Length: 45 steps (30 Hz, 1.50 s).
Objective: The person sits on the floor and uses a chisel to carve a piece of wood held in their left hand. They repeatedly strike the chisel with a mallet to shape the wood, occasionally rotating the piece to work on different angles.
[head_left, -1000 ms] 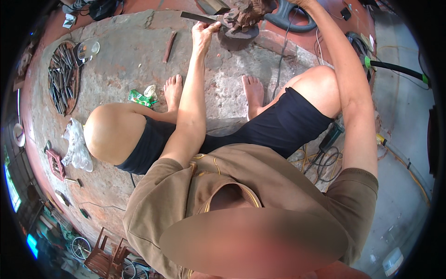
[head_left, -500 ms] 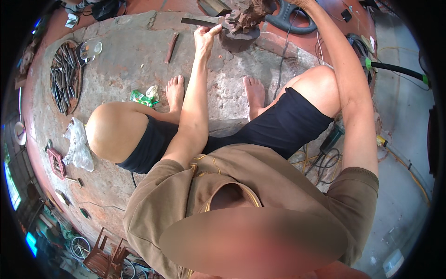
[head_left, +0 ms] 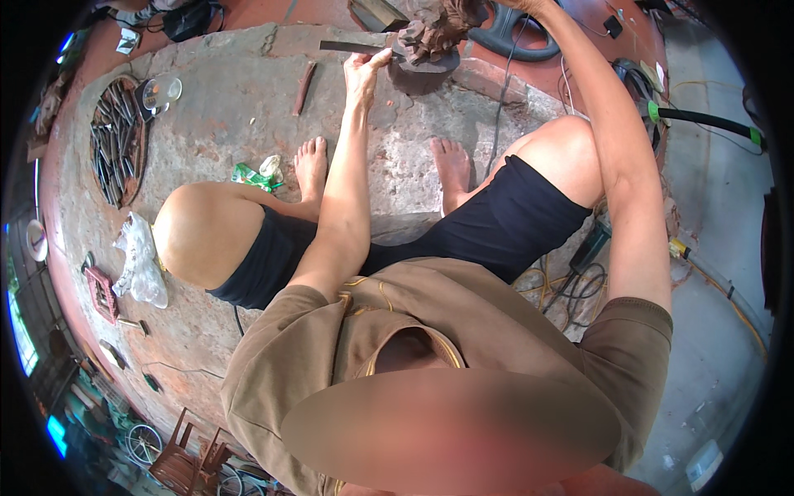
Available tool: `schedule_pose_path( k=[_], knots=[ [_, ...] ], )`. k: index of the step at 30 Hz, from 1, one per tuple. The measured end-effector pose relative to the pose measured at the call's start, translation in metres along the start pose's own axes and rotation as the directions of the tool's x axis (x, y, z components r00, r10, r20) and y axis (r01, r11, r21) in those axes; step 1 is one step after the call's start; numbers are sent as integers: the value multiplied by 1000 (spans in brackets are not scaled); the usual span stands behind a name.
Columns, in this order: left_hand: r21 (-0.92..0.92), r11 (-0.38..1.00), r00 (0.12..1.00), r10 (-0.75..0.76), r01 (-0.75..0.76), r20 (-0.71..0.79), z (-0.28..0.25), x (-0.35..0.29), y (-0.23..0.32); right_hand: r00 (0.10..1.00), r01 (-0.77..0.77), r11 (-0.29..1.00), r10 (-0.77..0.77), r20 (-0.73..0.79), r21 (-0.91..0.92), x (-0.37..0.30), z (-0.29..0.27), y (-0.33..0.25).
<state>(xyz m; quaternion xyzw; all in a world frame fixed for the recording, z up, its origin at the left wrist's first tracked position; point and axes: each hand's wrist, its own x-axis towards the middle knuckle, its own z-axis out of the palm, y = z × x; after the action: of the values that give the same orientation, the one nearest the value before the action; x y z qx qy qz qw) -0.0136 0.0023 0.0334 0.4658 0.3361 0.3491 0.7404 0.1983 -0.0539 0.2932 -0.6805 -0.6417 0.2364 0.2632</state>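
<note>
My left hand (head_left: 362,73) is closed around a flat dark metal bar, perhaps a file or a chisel (head_left: 346,47). The thumb points along it toward a brown carving (head_left: 428,40) with a rough, knobbly surface. One end of the bar sticks out to the left; its other end meets the carving's lower part or passes behind it, I cannot tell which. Under the carving is a dark round block (head_left: 418,78). Up at the picture's top edge, my right hand (head_left: 529,4) is beside the upper end of the carving. Its fingers are mostly cut off by the frame.
Left lies a round tray (head_left: 142,165) of many slim metal tools, beside a clear cup (head_left: 172,89). A brown stick (head_left: 304,88), green wrapper (head_left: 248,174) and plastic bag (head_left: 142,260) are on the slab. A black ring-shaped object (head_left: 517,50) and cables (head_left: 501,99) lie right.
The bar's free left end has dropped slightly, so it lies more level. My left hand has shifted a little with it. My right hand has hardly moved.
</note>
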Motion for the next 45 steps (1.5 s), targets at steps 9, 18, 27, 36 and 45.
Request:
schedule_pose_path(
  k=[9,18,27,36,45],
  knots=[
    [37,998,995,-48,44,93,-8,-5,-7,998,39,999,-40,-47,-28,-5,3,-5],
    [46,994,995,-99,98,28,4,2,9,998,-26,998,22,-66,-65,-15,-5,-10],
    [32,998,998,-61,60,23,-2,-3,4,999,26,998,-28,-32,-65,-10,-3,-7],
    [34,999,999,-39,39,-2,1,1,2,998,59,998,-60,-23,-32,-6,-4,0],
    [9,999,998,-51,51,-32,7,-7,1,998,59,998,-60,-37,-27,-8,-3,-1]
  ],
)
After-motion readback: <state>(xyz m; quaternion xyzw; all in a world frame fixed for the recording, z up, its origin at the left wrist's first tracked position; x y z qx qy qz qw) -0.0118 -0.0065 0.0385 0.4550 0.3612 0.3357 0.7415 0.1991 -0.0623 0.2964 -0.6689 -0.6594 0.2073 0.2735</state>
